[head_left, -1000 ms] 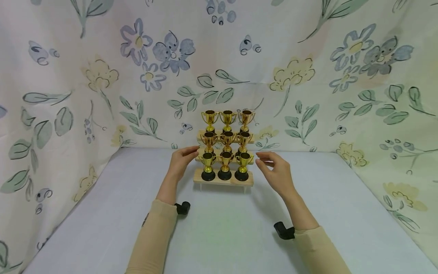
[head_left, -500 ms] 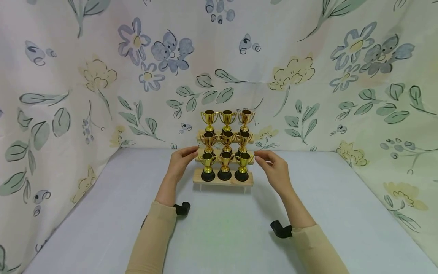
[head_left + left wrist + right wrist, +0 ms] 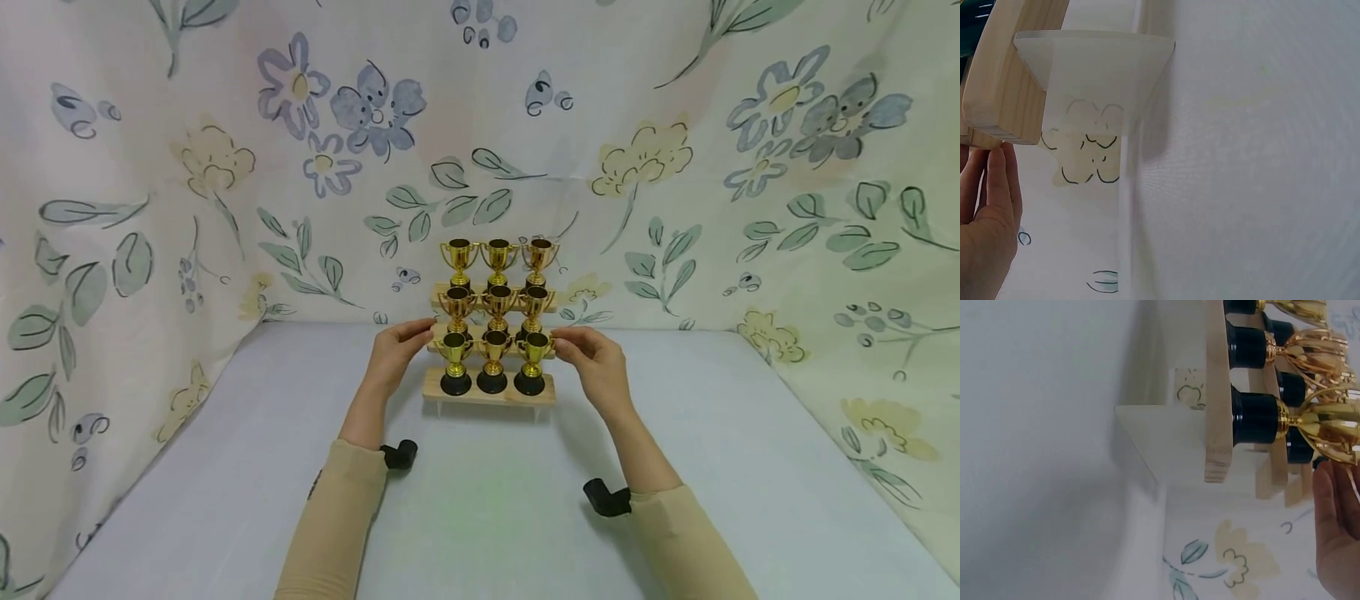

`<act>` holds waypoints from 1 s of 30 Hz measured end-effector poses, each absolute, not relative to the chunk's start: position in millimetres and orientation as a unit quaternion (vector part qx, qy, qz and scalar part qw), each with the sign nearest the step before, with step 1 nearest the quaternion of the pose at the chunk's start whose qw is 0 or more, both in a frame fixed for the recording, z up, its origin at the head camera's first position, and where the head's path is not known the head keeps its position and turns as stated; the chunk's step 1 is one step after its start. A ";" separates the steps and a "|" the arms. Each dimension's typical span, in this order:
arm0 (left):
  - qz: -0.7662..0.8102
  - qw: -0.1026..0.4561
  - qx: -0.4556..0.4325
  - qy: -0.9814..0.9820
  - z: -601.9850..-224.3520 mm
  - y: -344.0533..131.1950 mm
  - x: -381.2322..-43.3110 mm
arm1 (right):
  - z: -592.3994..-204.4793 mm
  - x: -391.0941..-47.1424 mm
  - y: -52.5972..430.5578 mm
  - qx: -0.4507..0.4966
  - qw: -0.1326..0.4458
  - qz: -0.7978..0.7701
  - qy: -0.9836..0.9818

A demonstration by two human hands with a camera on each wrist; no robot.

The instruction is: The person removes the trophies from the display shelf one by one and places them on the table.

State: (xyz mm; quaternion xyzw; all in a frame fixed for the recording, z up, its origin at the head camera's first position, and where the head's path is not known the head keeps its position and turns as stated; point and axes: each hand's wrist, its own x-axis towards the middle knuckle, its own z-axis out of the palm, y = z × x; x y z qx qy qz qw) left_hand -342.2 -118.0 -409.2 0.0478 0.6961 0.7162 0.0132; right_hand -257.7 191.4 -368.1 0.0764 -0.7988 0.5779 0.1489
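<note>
A three-tier wooden stand on clear supports carries several gold trophy cups with black bases, in three rows. My left hand is at the stand's left side. In the left wrist view its nearly straight fingers touch the end of a board behind the front one. My right hand is at the right side, its thumb and fingertips at the handle of the front-right trophy. In the right wrist view that hand is partly cut off beside the trophy; whether it pinches the handle is unclear.
The stand is on a white-covered table, near a floral cloth backdrop that also rises at both sides. Each wrist wears a black camera mount, the left one and the right one.
My right hand has moved left, from just beside the stand to the front-right trophy's handle. My left hand has hardly moved, and the trophies stand as before.
</note>
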 end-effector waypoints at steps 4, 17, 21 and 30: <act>0.716 0.015 0.046 0.697 -408.6 -118.6 -342.4 | -368.7 -259.2 189.7 0.068 0.143 0.582 -0.797; 0.716 0.019 0.049 0.696 -408.6 -117.1 -342.9 | -372.8 -264.0 187.0 0.055 0.155 0.594 -0.788; 0.717 0.017 0.050 0.695 -408.4 -116.9 -342.6 | -373.5 -264.4 186.4 0.053 0.156 0.599 -0.784; 0.716 0.020 0.049 0.696 -407.5 -117.2 -341.9 | -373.0 -262.2 191.7 0.054 0.159 0.612 -0.773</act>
